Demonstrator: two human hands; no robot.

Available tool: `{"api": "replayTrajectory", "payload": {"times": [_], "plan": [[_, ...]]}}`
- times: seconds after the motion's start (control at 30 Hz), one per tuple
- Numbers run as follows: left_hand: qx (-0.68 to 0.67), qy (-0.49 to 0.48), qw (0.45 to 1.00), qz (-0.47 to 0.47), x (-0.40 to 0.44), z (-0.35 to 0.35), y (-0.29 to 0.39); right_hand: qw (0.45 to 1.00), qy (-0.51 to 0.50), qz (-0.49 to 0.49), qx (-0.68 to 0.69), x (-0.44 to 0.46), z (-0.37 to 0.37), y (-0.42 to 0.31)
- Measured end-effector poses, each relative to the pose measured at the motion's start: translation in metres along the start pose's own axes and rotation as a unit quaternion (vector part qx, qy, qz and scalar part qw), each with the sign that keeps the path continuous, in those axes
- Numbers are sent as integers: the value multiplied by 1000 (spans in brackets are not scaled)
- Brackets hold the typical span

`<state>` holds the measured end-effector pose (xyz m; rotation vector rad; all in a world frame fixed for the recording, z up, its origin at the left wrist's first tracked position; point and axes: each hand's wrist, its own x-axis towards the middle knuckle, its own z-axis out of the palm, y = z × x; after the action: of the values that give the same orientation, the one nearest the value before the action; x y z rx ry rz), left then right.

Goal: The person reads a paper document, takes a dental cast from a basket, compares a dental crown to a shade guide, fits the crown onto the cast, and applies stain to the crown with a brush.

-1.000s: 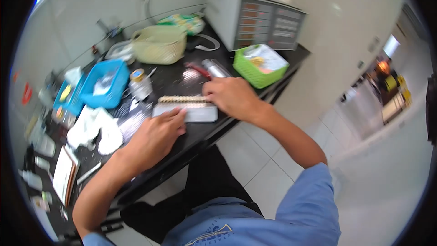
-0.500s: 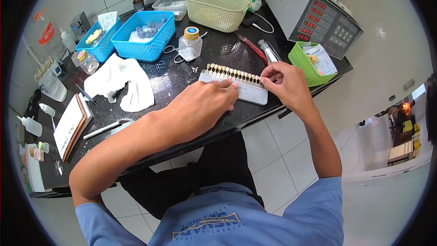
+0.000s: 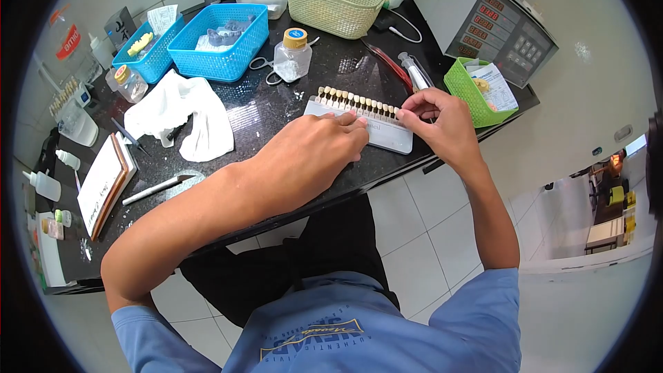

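Note:
A dental shade guide lies near the front edge of the black counter, its row of tooth-shaped tabs pointing away from me. Over its lower left part rests my left hand, fingers together and holding the pale holder down; the fingertips are partly hidden. My right hand pinches with thumb and forefinger at the right end of the row, on a shade tab. Just behind that hand lie a syringe and a red-handled tool.
A lidded jar stands by scissors. Behind are a blue basket and a cream basket. On the right are a green basket and a grey control unit. A white cloth, knife and notebook lie left.
The view has shifted slightly. Both hands stay at the shade guide, with the right fingers still at its right end.

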<state>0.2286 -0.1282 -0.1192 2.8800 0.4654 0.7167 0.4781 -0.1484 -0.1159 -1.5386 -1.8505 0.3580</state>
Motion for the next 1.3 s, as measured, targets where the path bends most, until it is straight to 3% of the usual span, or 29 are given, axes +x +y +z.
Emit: {"api": "replayTrajectory", "payload": {"times": [0.07, 0.13, 0.9, 0.97, 1.07, 1.3], "plan": [[1, -1, 1000, -6, 1, -1, 2, 1000, 4, 8, -7, 0, 1, -2], [-29, -67, 995, -68, 3, -6, 5, 1000, 4, 18, -2, 0, 3, -1], [-4, -63, 996, -55, 3, -5, 2, 996, -50, 11, 73, -9, -8, 9], [-5, -67, 996, -53, 2, -4, 2, 997, -72, -26, -21, -15, -11, -4], [14, -63, 997, -48, 2, -1, 2, 996, -75, 9, -52, -20, -10, -12], [13, -53, 998, -34, 1, -3, 1, 997, -50, -8, -53, -22, -7, -9]]}}
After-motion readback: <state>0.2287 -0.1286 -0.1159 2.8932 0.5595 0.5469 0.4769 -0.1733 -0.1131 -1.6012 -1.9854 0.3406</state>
